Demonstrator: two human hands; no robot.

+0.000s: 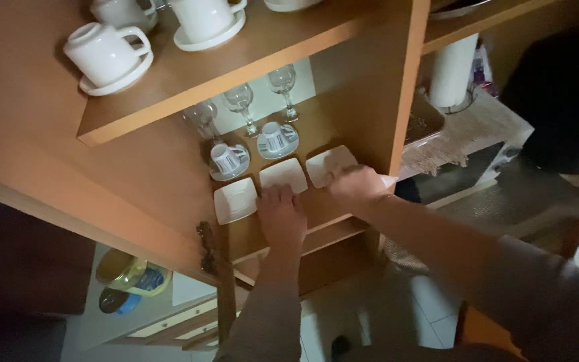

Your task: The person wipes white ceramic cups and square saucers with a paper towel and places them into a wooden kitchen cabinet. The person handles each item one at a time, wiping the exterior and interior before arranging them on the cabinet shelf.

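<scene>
Left hand (281,216): lying palm down on the wooden shelf (316,204), fingers spread flat, fingertips touching the near edge of the middle square saucer (283,174); gripping nothing.
Right hand (356,186): curling over the near corner of the right square saucer (328,163); whether it is pinching the saucer, cannot tell.
Saucer row: a third square saucer (234,200) is sitting left of the middle one, untouched.
Behind: two small cups on round saucers (277,141), then three stemmed glasses (241,102).
Shelf above: white mugs on saucers (107,57).
</scene>
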